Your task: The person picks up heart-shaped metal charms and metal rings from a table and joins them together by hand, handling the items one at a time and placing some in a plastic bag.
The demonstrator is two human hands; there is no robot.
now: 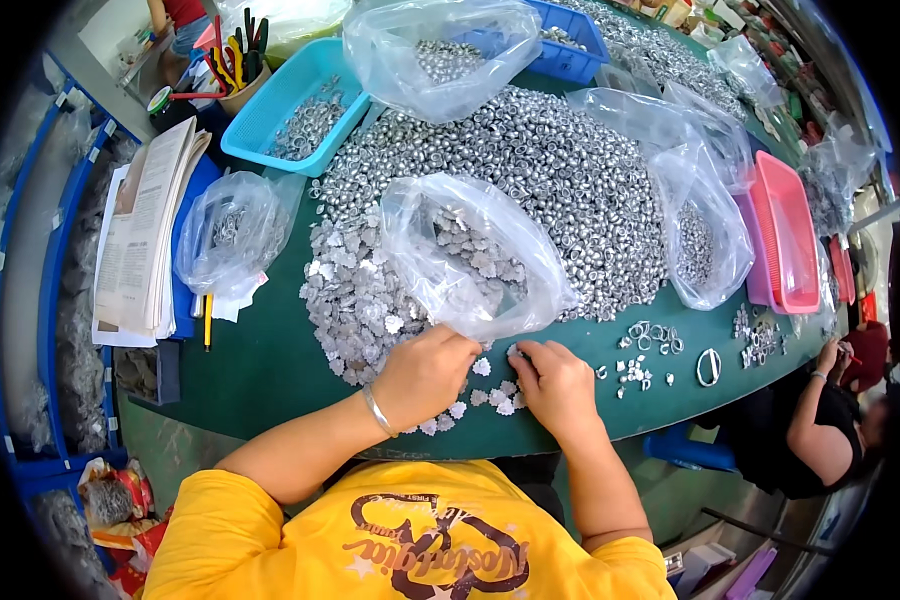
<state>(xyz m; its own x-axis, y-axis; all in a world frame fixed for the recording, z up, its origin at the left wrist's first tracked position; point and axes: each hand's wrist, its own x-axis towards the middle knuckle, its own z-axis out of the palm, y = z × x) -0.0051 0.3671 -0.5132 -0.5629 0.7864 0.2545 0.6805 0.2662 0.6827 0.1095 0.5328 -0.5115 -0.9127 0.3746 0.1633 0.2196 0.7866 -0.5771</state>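
My left hand [425,378], with a bangle on its wrist, is closed at the near edge of a clear plastic bag [540,290]; what its fingers hold is hidden. My right hand [562,388] pinches a small grey metal piece between thumb and forefinger, a short way to the right. Between and below the hands, flat leaf-shaped metal pieces [497,398] lie loose along the table's near edge. Many similar pieces sit inside the bag, and a heap of them [355,300] spreads to its left. Behind the bag rises a large pile of small silvery metal parts [570,180].
The green table [260,380] also bears a turquoise basket [315,150], a blue basket [580,50], a pink basket [792,235], and more bags. Rings [653,337] lie at right. Stacked papers [142,235] stand at left. Another person [815,430] sits at the right.
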